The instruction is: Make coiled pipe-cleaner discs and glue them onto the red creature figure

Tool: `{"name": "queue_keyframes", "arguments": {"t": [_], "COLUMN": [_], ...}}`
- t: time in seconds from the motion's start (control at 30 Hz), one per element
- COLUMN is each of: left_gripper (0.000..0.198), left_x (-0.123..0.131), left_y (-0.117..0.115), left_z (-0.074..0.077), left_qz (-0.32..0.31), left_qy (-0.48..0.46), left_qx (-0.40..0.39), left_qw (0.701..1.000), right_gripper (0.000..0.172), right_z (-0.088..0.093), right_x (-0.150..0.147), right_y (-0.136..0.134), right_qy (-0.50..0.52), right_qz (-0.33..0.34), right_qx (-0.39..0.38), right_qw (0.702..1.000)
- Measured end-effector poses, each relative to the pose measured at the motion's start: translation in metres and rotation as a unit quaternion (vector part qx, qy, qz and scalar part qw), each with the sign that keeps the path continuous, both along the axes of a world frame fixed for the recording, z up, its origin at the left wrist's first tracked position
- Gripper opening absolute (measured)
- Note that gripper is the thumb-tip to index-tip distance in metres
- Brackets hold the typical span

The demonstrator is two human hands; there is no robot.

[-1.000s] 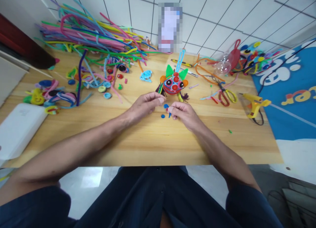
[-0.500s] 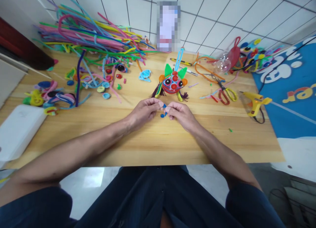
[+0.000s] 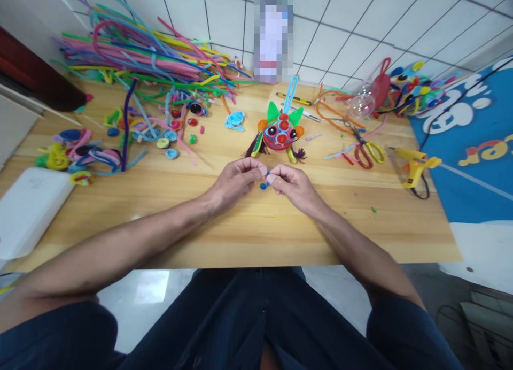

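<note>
Fine shaping or fitting of a small part looks to be the step in hand: a blue piece sits between the fingertips of both hands, above the near-middle part of the worktop. A blue disc lies on the wood just below them. The next move seems to call for a steady, light pinch and small turns of the fingers, since the piece is tiny and could slip or bend out of shape.

The left hand comes in from the left, thumb against the bent forefinger, pinching the piece at its tips. The right hand mirrors it, thumb and forefinger pressed together on the near side of the same piece (the fingers hide most of it, so I cannot tell which grip is firmer). The tips nearly meet, and both forearms reach forward over the worktop's edge. Just beyond the hands, not touched by them, stands the colourful figure with green ears.
</note>
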State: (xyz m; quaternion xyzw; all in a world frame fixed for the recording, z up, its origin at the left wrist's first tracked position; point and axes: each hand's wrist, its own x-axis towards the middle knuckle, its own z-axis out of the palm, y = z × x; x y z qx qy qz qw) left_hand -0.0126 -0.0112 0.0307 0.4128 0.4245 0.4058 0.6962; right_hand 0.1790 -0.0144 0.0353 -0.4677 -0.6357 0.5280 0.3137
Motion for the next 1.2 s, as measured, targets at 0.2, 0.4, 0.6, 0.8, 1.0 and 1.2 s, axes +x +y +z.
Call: {"name": "queue_keyframes", "arguments": {"t": [0.2,0.4,0.6,0.8,1.0,1.2], "left_gripper": [0.021,0.016,0.022,0.023,0.029,0.019], "left_x": [-0.002,-0.013,-0.012,-0.003,0.002,-0.004], "left_y": [0.004,0.01,0.009,0.002,-0.002,0.004], "left_z": [0.0,0.005,-0.003,-0.005,-0.002,0.004], "left_qz": [-0.017,-0.072,-0.072,-0.009,-0.011,-0.059], "left_qy": [0.009,0.192,0.211,0.123,0.016,0.058], "left_qx": [0.032,0.255,0.244,0.15,0.015,0.029], "left_qw": [0.999,0.945,0.944,0.981,1.0,0.996], "right_gripper": [0.028,0.023,0.021,0.025,0.026,0.027], "right_z": [0.005,0.009,0.006,-0.002,-0.001,0.006], "right_x": [0.002,0.006,0.007,0.001,-0.002,0.007], "right_y": [0.0,-0.001,-0.002,-0.004,-0.007,-0.001], "right_qy": [-0.02,-0.091,-0.08,-0.025,-0.023,-0.034], "right_qz": [-0.017,-0.009,-0.001,-0.043,-0.055,-0.026], "right_qx": [0.017,0.042,0.067,0.07,0.047,0.033], "right_qw": [1.0,0.995,0.995,0.996,0.997,0.999]}}
